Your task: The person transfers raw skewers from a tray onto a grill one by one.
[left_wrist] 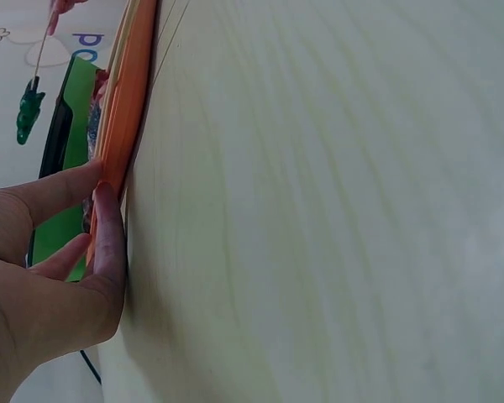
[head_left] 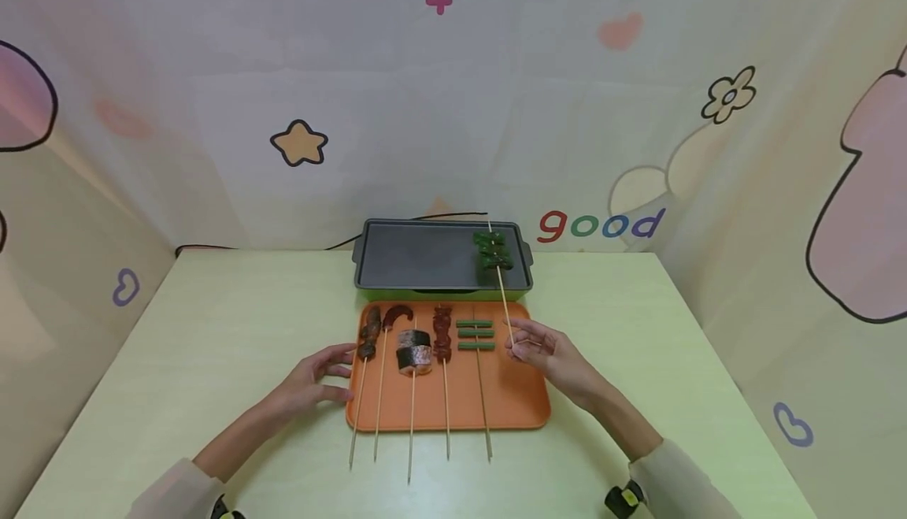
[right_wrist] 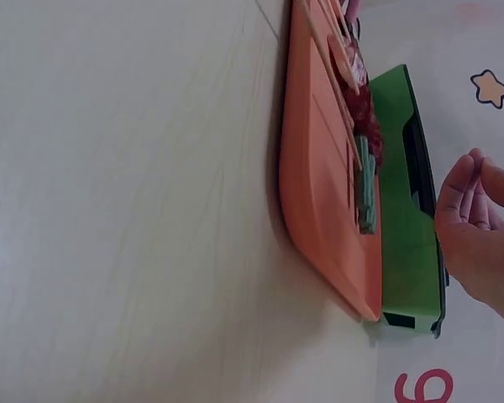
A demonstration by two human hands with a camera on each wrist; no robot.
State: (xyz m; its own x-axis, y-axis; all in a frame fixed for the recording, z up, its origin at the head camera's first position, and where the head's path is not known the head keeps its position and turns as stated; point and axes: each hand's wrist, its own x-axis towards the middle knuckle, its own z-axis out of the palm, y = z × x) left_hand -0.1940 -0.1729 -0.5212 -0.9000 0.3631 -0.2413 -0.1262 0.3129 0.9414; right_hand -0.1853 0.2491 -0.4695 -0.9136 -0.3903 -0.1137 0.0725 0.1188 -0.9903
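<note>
In the head view, my right hand (head_left: 542, 352) pinches the lower part of a wooden skewer with green leafy-looking pieces (head_left: 493, 250). The pieces hang over the right side of a dark grill pan (head_left: 425, 255). From the right wrist, the thumb and fingertips of my right hand (right_wrist: 479, 222) meet; the stick is not visible there. My left hand (head_left: 319, 379) touches the left rim of an orange tray (head_left: 520, 393) with extended fingers. The left wrist view shows my left hand (left_wrist: 63, 269) with thumb and fingertip against the tray's edge (left_wrist: 134, 92).
On the tray lie a brown skewer (head_left: 369, 334), a curled dark-red skewer (head_left: 397, 315), a black-and-white roll skewer (head_left: 414, 351), a red meat skewer (head_left: 442, 334) and a green-stick skewer (head_left: 475, 335). Their sticks overhang its front. The grill's green base (right_wrist: 403, 269) stands behind, with a black cord (head_left: 453, 214).
</note>
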